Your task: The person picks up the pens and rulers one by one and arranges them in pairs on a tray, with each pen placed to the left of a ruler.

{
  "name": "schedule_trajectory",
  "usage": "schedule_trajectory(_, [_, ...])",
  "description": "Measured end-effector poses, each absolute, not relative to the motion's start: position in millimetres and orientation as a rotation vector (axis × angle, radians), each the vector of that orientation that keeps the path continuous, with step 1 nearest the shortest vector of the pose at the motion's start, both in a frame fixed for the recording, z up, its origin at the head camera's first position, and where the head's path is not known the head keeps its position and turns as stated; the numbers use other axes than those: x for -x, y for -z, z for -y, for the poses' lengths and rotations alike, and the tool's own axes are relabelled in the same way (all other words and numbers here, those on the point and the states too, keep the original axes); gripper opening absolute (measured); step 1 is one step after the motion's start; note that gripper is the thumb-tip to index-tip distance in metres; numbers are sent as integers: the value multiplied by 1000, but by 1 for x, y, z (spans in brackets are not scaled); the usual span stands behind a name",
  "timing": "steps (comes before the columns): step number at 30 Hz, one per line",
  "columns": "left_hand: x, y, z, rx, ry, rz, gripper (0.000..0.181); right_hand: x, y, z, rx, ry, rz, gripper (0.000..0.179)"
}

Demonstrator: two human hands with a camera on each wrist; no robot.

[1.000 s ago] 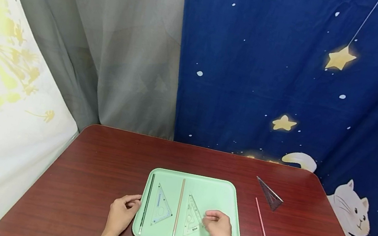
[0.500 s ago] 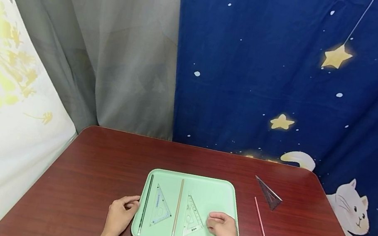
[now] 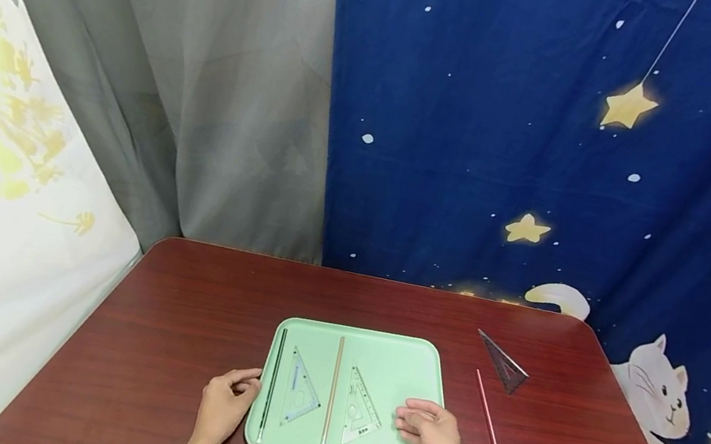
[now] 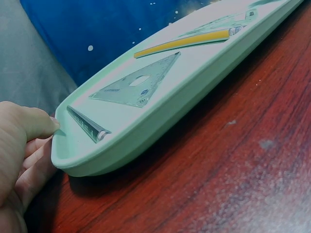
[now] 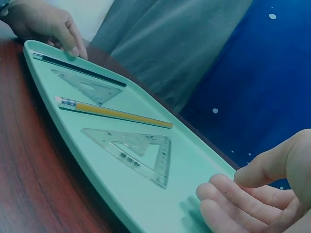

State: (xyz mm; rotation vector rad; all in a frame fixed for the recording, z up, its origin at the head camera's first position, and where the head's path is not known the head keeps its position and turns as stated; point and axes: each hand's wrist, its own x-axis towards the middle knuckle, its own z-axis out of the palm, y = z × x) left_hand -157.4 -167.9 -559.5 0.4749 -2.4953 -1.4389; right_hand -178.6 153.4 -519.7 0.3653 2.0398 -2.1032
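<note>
My left hand (image 3: pixel 222 409) pinches the left rim of a light green tray (image 3: pixel 402 365), its thumb on the rim in the left wrist view. Over the tray's right part, my right hand (image 3: pixel 437 436) has loosely bent fingers with nothing between them. From left to right on the tray lie a black pencil (image 3: pixel 271 390), a clear set square (image 4: pixel 124 94), a yellow pencil (image 5: pixel 121 114) and a second clear set square (image 5: pixel 164 165). That second set square is nearest to my right hand.
Right of the tray, a dark translucent set square (image 3: pixel 510 372) and a pinkish-red pencil (image 3: pixel 492 434) lie on the reddish-brown table (image 3: pixel 207 291). Behind the table hang a grey curtain (image 3: pixel 259 118) and a blue starry curtain (image 3: pixel 453 152).
My right hand has moved rightward, away from the second clear set square, and its fingers have loosened. My left hand stays at the tray's left rim.
</note>
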Motion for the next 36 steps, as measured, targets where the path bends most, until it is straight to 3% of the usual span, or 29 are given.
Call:
schedule_trajectory(28, [157, 558, 167, -439, 1369, 2469, 19, 171, 515, -235, -562, 2142, -2093, 18])
schedule_trajectory(36, [156, 558, 166, -430, 1382, 2466, 18, 167, 515, -249, -560, 2162, -2081, 24])
